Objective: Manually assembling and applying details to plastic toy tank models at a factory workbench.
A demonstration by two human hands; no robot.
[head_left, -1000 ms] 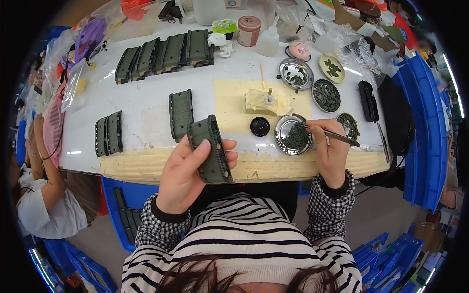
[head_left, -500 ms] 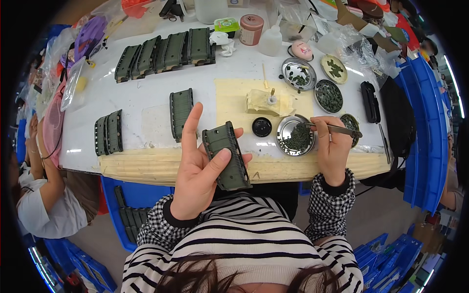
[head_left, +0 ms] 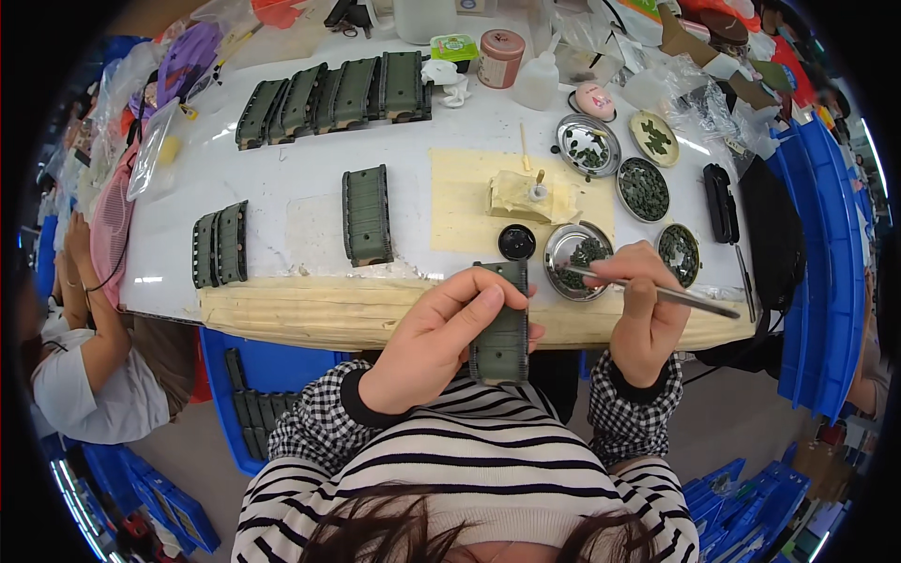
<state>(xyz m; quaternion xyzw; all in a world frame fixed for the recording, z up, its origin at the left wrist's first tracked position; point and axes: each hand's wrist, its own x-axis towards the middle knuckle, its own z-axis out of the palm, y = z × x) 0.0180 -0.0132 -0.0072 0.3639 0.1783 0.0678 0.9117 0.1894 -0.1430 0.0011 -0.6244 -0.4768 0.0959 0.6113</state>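
My left hand (head_left: 439,336) is closed around a dark green ridged rectangular part (head_left: 505,343), held just off the table's front edge, its fingers lying across the upper end. In my right hand (head_left: 649,319) a pair of metal tweezers (head_left: 685,298) is pinched, its tips over the near side of a round steel dish (head_left: 552,253) of small dark green pieces (head_left: 591,251). Whether the tips grip a piece is too small to tell. A small black round pot (head_left: 516,242) stands left of the dish. A similar green part (head_left: 367,216) lies upright on the white table.
Several more green parts stand in a row (head_left: 338,97) at the back left, and a pair (head_left: 221,246) sits left. Further dishes (head_left: 644,190) of pieces are at right. A masking-tape-covered block (head_left: 514,194) stands centrally. A blue bin (head_left: 225,403) is below the table.
My left hand has moved right with the green part, turning it more upright, and its index finger has come down over it. My right hand's tweezers have swung toward the dish's near side.
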